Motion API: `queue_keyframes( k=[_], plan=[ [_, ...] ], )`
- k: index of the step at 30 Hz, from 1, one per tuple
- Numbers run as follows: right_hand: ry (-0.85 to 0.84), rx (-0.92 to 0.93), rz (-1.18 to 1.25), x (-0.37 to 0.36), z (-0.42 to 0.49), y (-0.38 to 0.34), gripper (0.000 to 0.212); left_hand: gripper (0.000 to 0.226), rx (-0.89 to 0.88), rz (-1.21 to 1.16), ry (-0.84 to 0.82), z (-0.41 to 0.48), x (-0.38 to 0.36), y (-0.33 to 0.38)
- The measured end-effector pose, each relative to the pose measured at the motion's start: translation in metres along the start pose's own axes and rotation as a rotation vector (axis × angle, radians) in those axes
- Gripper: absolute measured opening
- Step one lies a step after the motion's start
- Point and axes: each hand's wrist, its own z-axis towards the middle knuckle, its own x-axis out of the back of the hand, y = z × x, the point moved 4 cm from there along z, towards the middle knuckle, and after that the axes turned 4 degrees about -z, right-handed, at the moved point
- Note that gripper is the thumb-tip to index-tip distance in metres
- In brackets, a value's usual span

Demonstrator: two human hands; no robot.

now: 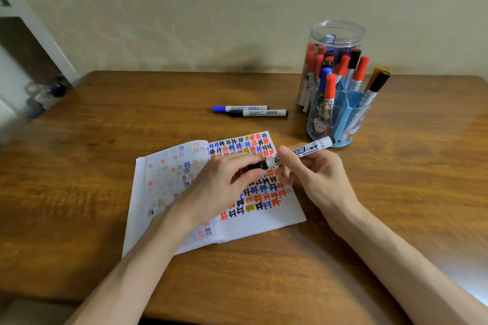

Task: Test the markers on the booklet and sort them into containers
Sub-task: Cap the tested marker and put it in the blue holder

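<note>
An open booklet [264, 221] lies on the wooden table, its right page covered with red, blue, black and yellow test marks. Above that page my right hand [314, 177] grips the white barrel of a whiteboard marker [303, 152]. My left hand [224, 185] pinches the marker's black cap end. The marker lies nearly level between both hands. A blue-capped marker [239, 108] and a black-capped marker [258, 113] lie side by side on the table beyond the booklet.
At the back right stand a blue divided pen holder [340, 116] and, behind it, a tall clear plastic jar [334, 34], both holding several markers. The wooden table [79, 166] runs back to a cream wall.
</note>
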Motion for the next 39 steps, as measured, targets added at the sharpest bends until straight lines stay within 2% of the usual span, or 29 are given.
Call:
queue_keyframes(
  k=[6, 8, 11, 13, 16, 18, 24, 30, 39],
  plan=[
    [0.028, 0.107, -0.037, 0.009, -0.006, -0.001, 0.032, 0.023, 0.056, -0.074, -0.095, 0.003, -0.003, 0.001],
    [0.107, 0.116, -0.015, 0.024, -0.005, -0.002, 0.032, 0.021, 0.083, -0.115, -0.12, -0.001, 0.005, -0.005],
    [0.192, 0.09, 0.019, 0.046, -0.001, 0.0, 0.044, 0.02, 0.122, -0.178, -0.117, -0.007, 0.016, -0.017],
    [0.162, 0.058, 0.011, 0.044, -0.001, 0.002, 0.042, 0.021, 0.14, -0.135, -0.132, -0.005, 0.012, -0.019],
    [0.091, -0.004, -0.002, 0.035, -0.003, 0.003, 0.018, 0.022, 0.137, -0.085, -0.107, 0.001, 0.005, -0.017],
    [0.045, -0.036, -0.015, 0.035, -0.005, 0.004, 0.013, 0.022, 0.146, -0.044, -0.084, 0.002, 0.005, -0.018],
    [-0.03, -0.057, -0.008, 0.031, -0.013, 0.012, 0.024, 0.035, 0.143, 0.035, -0.053, 0.002, 0.005, -0.023],
    [-0.096, -0.002, -0.028, 0.031, -0.014, 0.017, 0.014, 0.029, 0.096, 0.031, -0.005, -0.002, 0.008, -0.02],
    [-0.007, 0.07, -0.153, 0.029, -0.015, 0.019, 0.019, 0.024, 0.054, 0.062, -0.01, -0.004, 0.007, -0.02]
  ],
)
